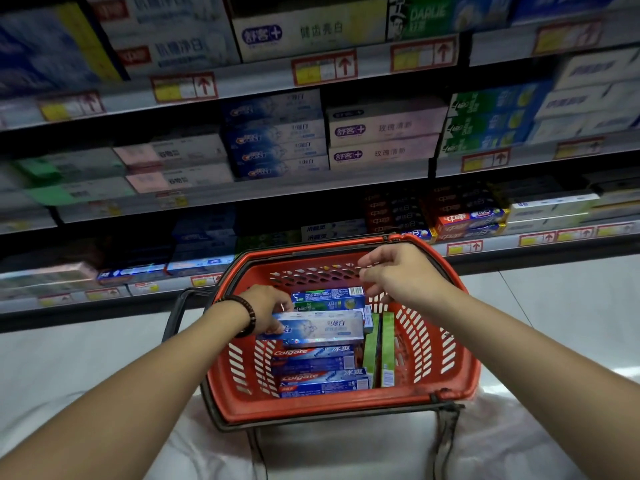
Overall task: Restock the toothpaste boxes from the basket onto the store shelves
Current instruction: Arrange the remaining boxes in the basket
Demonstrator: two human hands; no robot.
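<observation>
Head view: picking up a box

Left grip (266,308) grasps a white-and-blue cardboard toothpaste box (322,329) inside the red plastic basket (346,408); right grip (398,271) hovers released. Next: lift it, probably toward the matching shelved blue boxes (277,150).

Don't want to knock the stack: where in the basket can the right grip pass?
Free: strip between green boxes and basket's right wall; also along the far wall. Crowded: left and middle, stacked boxes, left grip holding the Crest box.
</observation>
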